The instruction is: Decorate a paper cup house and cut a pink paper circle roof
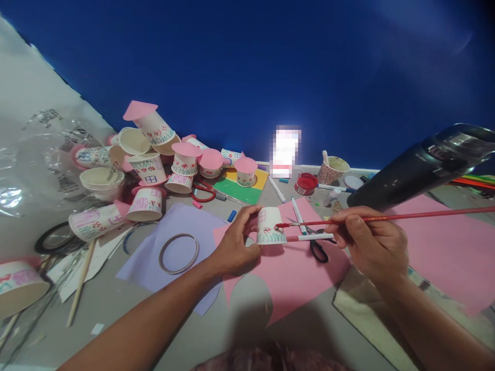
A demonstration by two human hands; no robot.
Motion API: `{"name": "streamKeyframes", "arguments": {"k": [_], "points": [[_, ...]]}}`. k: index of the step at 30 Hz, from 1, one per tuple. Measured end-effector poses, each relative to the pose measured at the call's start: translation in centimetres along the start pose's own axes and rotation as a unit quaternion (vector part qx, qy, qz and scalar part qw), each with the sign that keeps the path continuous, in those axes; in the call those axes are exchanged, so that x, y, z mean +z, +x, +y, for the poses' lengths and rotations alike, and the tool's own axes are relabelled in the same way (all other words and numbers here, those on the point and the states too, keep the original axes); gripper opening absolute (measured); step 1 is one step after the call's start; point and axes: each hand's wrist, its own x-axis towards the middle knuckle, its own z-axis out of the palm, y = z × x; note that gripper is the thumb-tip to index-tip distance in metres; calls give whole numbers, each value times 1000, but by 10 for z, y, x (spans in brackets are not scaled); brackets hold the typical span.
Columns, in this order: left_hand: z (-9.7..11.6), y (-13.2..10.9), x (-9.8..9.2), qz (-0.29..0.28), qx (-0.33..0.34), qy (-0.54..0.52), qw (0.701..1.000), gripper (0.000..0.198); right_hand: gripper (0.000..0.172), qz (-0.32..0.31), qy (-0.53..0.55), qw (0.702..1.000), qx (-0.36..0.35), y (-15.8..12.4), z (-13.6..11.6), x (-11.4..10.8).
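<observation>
My left hand (pixel 236 242) is closed around the left side of a small white paper cup (pixel 271 219), which is upside down. Its wall bears a pink window drawing, red dabs and blue-green grass strokes. In my right hand (pixel 373 247) is a long red paintbrush (pixel 417 214), its red-loaded tip touching the cup's wall. Beneath the two hands lies pink paper (pixel 286 283) with a round piece cut out of it. Scissors (pixel 319 251) with black handles and a pinkish-red capped marker (pixel 309 237) rest on that paper, right of the cup.
Decorated paper cups (pixel 145 167) with pink roofs are heaped at the left. An open red paint jar (pixel 306 183) and a patterned cup (pixel 333 169) stand behind my hands. A dark bottle (pixel 417 165) leans at the right. A tape ring (pixel 179 253) lies on purple paper (pixel 154 278).
</observation>
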Motion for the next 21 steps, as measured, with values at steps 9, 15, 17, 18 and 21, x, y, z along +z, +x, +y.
{"name": "streamKeyframes", "arguments": {"k": [9, 15, 17, 18, 21], "points": [[4, 1, 2, 1, -8, -6, 1000, 81, 22, -20, -31, 999, -6, -1, -3, 5], [1, 0, 0, 0, -14, 1, 1000, 81, 24, -13, -58, 998, -5, -1, -5, 4], [4, 0, 1, 0, -19, -16, 1000, 79, 22, 3, -41, 999, -6, -1, -5, 1], [6, 0, 2, 0, -25, -29, 999, 78, 21, 7, -32, 999, -2, -1, -4, -1], [10, 1, 4, 0, -45, -62, 997, 76, 19, 6, -21, 1000, 15, 1, -3, -5]]}}
